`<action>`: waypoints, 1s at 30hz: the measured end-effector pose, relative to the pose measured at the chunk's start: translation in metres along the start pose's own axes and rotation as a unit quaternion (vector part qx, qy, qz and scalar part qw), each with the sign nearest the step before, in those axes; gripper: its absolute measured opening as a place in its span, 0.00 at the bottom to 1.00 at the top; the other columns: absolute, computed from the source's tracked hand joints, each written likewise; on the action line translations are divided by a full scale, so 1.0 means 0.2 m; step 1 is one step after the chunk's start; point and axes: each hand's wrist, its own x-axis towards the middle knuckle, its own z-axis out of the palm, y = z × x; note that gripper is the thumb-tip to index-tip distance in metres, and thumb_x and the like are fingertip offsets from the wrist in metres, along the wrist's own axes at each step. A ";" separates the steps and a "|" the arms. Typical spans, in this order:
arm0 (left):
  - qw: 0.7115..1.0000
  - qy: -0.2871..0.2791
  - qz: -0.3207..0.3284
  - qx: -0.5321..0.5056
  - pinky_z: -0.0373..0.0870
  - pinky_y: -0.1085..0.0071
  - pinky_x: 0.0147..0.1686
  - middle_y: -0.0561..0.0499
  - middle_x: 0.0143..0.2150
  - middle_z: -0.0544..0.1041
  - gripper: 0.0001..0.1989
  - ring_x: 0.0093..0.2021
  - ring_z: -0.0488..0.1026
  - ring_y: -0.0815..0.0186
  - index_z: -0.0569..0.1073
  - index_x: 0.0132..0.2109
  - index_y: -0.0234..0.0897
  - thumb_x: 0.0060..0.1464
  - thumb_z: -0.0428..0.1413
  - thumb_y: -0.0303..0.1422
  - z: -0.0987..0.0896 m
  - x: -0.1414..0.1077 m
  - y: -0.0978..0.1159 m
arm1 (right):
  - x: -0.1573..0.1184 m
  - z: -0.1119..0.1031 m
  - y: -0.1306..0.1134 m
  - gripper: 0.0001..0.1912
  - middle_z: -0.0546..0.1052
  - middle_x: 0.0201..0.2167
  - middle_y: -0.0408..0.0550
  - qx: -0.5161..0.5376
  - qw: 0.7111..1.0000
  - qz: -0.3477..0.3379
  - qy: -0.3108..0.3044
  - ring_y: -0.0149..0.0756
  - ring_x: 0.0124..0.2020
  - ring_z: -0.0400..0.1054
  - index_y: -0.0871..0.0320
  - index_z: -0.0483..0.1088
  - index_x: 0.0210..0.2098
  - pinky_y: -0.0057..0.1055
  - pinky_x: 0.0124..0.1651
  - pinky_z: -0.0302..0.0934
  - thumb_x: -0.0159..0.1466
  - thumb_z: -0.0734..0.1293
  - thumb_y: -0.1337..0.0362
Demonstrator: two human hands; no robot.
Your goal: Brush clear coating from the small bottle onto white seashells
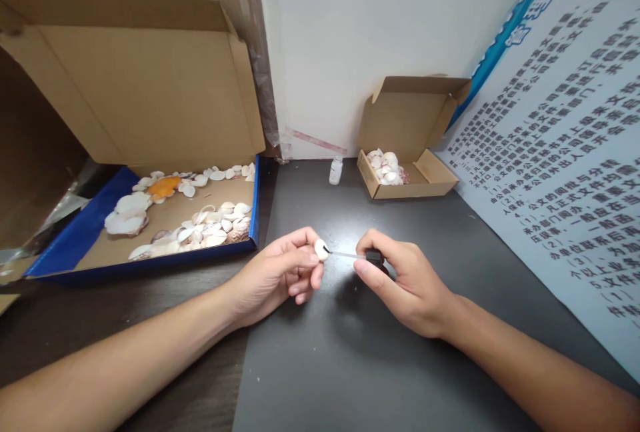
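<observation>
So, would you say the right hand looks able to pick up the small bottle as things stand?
Probably not: the right hand is holding the black-handled tool, so it would likely need freeing first, though the way to the small bottle looks unblocked.

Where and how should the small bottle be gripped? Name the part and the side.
Pinch the small bottle around its upright body, probably from the front, the side nearest the person: the white panel stands close behind it and the small cardboard box sits to its right.
</observation>
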 end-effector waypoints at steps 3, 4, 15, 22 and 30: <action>1.000 0.002 0.002 -0.005 0.60 0.81 0.19 0.55 0.22 0.73 0.04 0.16 0.53 0.78 0.65 0.34 0.36 0.56 0.54 0.27 0.00 0.00 0.00 | 0.00 0.00 0.00 0.09 0.61 0.20 0.36 0.007 1.000 -0.007 0.005 0.28 0.21 0.54 0.55 0.59 0.32 0.26 0.25 0.50 0.69 0.60 0.59; 1.000 0.004 0.003 -0.006 0.60 0.81 0.19 0.55 0.22 0.73 0.04 0.16 0.52 0.78 0.65 0.34 0.36 0.56 0.54 0.27 0.01 0.00 0.00 | 0.00 0.00 0.00 0.09 0.61 0.20 0.36 0.011 1.000 -0.013 0.010 0.28 0.21 0.54 0.55 0.59 0.32 0.26 0.25 0.50 0.69 0.60 0.60; 1.000 0.005 0.006 -0.002 0.60 0.82 0.18 0.55 0.21 0.73 0.03 0.16 0.53 0.78 0.67 0.34 0.37 0.57 0.54 0.27 0.00 0.01 -0.01 | 0.00 0.00 0.00 0.12 0.61 0.20 0.37 -0.041 0.998 0.008 0.054 0.27 0.21 0.54 0.55 0.59 0.29 0.25 0.25 0.50 0.68 0.61 0.60; 1.000 0.011 0.008 0.004 0.59 0.82 0.18 0.56 0.21 0.72 0.03 0.16 0.52 0.78 0.67 0.35 0.37 0.58 0.53 0.27 0.01 0.01 -0.01 | -0.01 0.00 -0.01 0.11 0.59 0.20 0.36 0.000 0.999 -0.031 0.030 0.28 0.21 0.53 0.55 0.58 0.30 0.25 0.25 0.50 0.68 0.60 0.60; 1.000 0.011 0.013 0.003 0.60 0.82 0.18 0.56 0.22 0.73 0.04 0.16 0.52 0.79 0.66 0.35 0.37 0.61 0.52 0.28 0.00 0.01 -0.02 | -0.01 0.01 -0.01 0.10 0.61 0.21 0.37 -0.031 0.999 -0.004 0.031 0.28 0.21 0.54 0.55 0.59 0.31 0.25 0.25 0.50 0.68 0.60 0.59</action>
